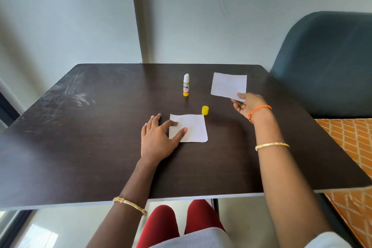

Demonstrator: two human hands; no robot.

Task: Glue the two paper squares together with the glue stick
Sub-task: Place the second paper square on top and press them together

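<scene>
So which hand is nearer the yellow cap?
Left. The left hand presses the paper beside the yellow cap; the right hand, off to the cap's right, holds up the other paper.

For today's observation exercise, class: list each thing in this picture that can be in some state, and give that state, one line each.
White-and-yellow glue stick: upright on the table, uncapped.
Small yellow plastic cap: off, standing beside the near paper.
Near white paper square: flat on the dark wooden table, pressed by the left hand.
Far white paper square: lifted, pinched by the right hand.
</scene>
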